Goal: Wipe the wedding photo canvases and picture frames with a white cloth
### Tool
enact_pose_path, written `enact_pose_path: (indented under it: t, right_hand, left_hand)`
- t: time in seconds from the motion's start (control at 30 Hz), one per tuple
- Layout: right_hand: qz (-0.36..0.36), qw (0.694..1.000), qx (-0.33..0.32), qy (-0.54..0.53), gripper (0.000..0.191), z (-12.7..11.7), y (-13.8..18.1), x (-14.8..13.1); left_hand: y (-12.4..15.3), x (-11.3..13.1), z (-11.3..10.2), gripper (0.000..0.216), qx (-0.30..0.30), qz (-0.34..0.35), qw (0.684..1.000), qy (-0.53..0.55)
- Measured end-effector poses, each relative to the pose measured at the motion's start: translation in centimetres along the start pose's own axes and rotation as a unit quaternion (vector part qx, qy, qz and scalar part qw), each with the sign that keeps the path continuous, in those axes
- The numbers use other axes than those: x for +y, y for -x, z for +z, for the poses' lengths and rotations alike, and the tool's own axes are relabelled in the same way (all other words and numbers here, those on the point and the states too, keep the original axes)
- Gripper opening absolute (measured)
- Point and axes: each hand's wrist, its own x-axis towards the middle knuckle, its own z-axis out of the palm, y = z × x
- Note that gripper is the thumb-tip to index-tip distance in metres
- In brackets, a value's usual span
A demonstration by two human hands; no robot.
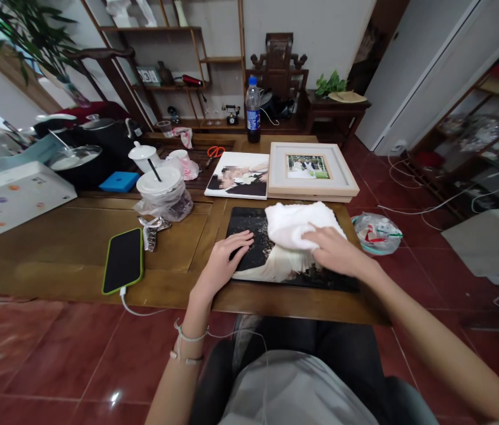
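A dark photo panel [255, 273] with a pale dress in its picture lies flat near the table's front edge. My left hand [225, 260] rests on its left side, fingers stretched out and holding nothing. Over the panel's upper right lies a folded white towel [296, 221]. My right hand [331, 251] presses on the towel with its fingers partly curled into the cloth; the fingertips are partly hidden. Behind the panel are a white-edged photo print [240, 175] and a light wooden picture frame [342, 171] with a small photo inside.
A phone [124, 261] on a white cable lies at left, near a lidded cup [159, 182] in a plastic bag. Orange-handled scissors [215, 153], a blue box [119, 181] and a cola bottle [253, 112] stand farther back. A lined bin [377, 234] is on the floor at right.
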Motion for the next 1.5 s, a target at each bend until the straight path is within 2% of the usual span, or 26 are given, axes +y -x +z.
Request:
enact_pose_path:
  t: [0.17, 0.3, 0.4, 0.57, 0.63, 0.7, 0.8, 0.93, 1.13, 1.2, 1.27, 1.37, 1.5]
  right_hand:
    - [-0.108, 0.989, -0.079, -0.056, 0.051, 0.7, 6.3, -4.6]
    - [-0.146, 0.980, -0.089, -0.099, 0.051, 0.8, 8.3, -5.3]
    - [-0.110, 0.988, -0.062, -0.091, 0.047, 1.0, 7.2, -4.1]
    - [-0.010, 1.000, -0.014, -0.021, 0.047, 1.2, 1.9, -0.3]
    - [-0.021, 1.000, 0.001, 0.005, 0.048, 1.1, -0.5, 0.9]
    - [-0.069, 0.997, 0.012, 0.037, 0.048, 1.1, -2.5, 1.6]
    - [-0.110, 0.990, 0.027, 0.080, 0.050, 1.2, -4.2, 1.6]
    - [-0.106, 0.991, 0.008, 0.085, 0.051, 1.7, -2.7, -0.2]
    - [-0.141, 0.988, -0.041, 0.043, 0.039, 2.6, 4.1, -4.9]
    - [-0.145, 0.987, -0.065, 0.033, 0.034, 2.7, 6.0, -6.0]
    - [-0.157, 0.984, -0.079, 0.021, 0.037, 2.6, 7.0, -6.4]
    - [-0.172, 0.982, -0.073, 0.003, 0.047, 2.2, 7.0, -5.8]
    - [-0.161, 0.986, -0.035, 0.005, 0.050, 1.8, 4.3, -3.7]
  left_hand:
    - [0.0, 0.2, -0.1, 0.021, -0.008, -0.008, 1.000, -0.002]
    - [0.0, 0.2, -0.2, 0.021, -0.014, -0.008, 1.000, 0.001]
    - [0.0, 0.2, -0.2, 0.021, -0.014, -0.011, 1.000, 0.000]
    - [0.0, 0.2, -0.1, 0.021, -0.009, -0.013, 1.000, 0.000]
    - [0.0, 0.3, -0.1, 0.021, -0.008, -0.012, 1.000, 0.001]
    - [0.0, 0.3, -0.2, 0.021, -0.007, -0.012, 1.000, 0.002]
    - [0.0, 0.4, -0.2, 0.020, -0.006, -0.010, 1.000, 0.002]
    - [0.0, 0.4, -0.1, 0.021, -0.007, -0.010, 1.000, 0.000]
    - [0.1, 0.2, -0.1, 0.022, -0.012, -0.010, 1.000, -0.010]
    - [0.0, 0.2, -0.2, 0.022, -0.013, -0.008, 1.000, -0.011]
    - [0.0, 0.2, -0.2, 0.022, -0.018, -0.009, 1.000, -0.010]
    - [0.0, 0.3, -0.2, 0.022, -0.023, -0.013, 1.000, -0.009]
    - [0.1, 0.2, -0.2, 0.022, -0.023, -0.016, 1.000, -0.009]
